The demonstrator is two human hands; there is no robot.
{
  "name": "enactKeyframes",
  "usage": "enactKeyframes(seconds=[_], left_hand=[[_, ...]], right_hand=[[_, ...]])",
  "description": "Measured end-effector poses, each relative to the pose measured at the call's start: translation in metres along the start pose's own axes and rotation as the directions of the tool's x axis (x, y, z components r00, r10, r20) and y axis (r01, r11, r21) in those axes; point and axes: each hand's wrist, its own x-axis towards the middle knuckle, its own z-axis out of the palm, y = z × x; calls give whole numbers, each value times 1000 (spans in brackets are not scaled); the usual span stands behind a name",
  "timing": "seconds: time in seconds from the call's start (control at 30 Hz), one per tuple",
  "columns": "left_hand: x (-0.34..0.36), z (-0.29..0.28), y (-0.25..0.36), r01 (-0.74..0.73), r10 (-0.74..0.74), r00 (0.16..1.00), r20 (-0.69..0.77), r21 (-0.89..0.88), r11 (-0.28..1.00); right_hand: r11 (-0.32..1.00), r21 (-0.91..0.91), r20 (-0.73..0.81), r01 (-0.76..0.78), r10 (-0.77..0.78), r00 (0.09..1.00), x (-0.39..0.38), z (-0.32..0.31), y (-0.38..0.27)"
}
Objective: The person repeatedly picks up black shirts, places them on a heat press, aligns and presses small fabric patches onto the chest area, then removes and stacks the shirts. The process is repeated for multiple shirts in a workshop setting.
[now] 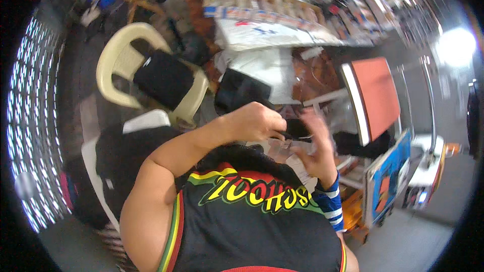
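Left grip [258, 122] curled, right grip [318, 148] blurred, spread wide; dark piece [298, 128] between them, just right of left (pinched or not, can't tell). Steady left, light right should serve best.

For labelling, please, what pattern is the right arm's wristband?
The wristband is blue with white stripes, head view.

chair [112, 68]: left | folded cloth [164, 79]: on chair | carton [262, 9]: on table [290, 36], ahead | left hand [259, 122], right hand [318, 146]: between chair and panel [375, 95]
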Motion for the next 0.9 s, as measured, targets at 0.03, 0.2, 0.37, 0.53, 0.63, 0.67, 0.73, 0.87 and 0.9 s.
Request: enactKeyframes(seconds=[0.03, 0.2, 0.37, 0.53, 0.63, 0.67, 0.73, 0.87, 0.9], left_hand=[[25, 21, 3, -57, 44, 993, 112, 118, 991], [89, 99, -25, -107, 60, 979, 194, 239, 965], [99, 210, -75, -106, -120, 794, 596, 330, 938], [102, 265, -104, 327, -380, 688, 618, 203, 923], [112, 283, -101, 850, -607, 233, 760, 145, 507], [113, 291, -94, 954, -617, 28, 786, 163, 251], [120, 313, -79, 1000, -449, -8, 893, -2, -22], [144, 324, -59, 966, -492, 159, 856, -237, -100], [151, 315, -59, 962, -526, 259, 810, -263, 70]], right_hand=[[999, 34, 98, -30, 27, 995, -8, 2, 3], [791, 184, -175, -583, 610, 773, -89, 39, 75], [302, 762, -223, -573, 953, 206, -273, 127, 195], [8, 991, 84, 135, 750, -656, -463, 222, 178], [-548, 519, -146, -656, 699, -700, -481, 214, 140], [-456, 552, -54, -698, 816, -576, -461, 202, 135], [-84, 848, -4, -524, 986, -165, -392, 169, 134], [521, 638, -289, -568, 845, 451, -220, 102, 163], [456, 604, -224, -653, 884, 411, -199, 84, 169]])
